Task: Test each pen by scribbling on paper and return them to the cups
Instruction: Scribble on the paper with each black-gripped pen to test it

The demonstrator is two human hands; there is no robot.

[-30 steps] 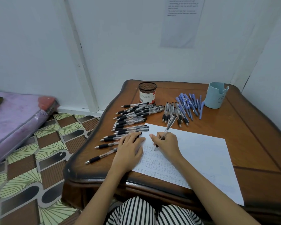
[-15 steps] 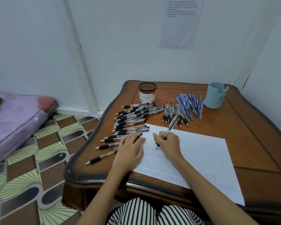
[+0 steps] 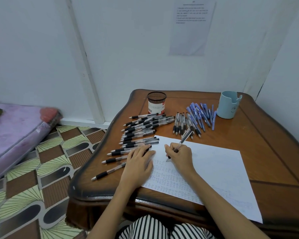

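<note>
Right hand [image 3: 180, 156] has edged a little to the right along the top row of scribbles since the earlier frames, and the pen [image 3: 184, 138] it holds has moved with it; left hand [image 3: 138, 165] is unchanged in position. Right hand: fingers curled round the pen's black grip, barrel slanting up and away to the right, tip touching the paper [image 3: 217, 169] at the upper end of the scribbled block. Left hand: flat, fingers straight, palm down across the paper's left edge, fingertips reaching the nearest loose pens. Paper lies on the wooden table [image 3: 266, 152], its near-left part covered in rows of small marks and its far-right part mostly blank. Black-grip pens [image 3: 141, 128] lie in a loose row left of the paper, running from the near table edge up to the mesh cup [image 3: 156, 102]. A second bunch of clear pens [image 3: 183, 125] lies just beyond the paper's top edge, touching the blue pens [image 3: 201, 112] fanned out beside the pale blue cup [image 3: 229, 105]. Both cups stand upright near the far table edge, well apart; their insides are not visible. A printed sheet [image 3: 190, 26] is fixed to the wall above. A purple mattress [image 3: 12, 131] lies on the patterned floor [image 3: 41, 169] to the left. Striped trousers [image 3: 154, 228] show at the bottom edge.
</note>
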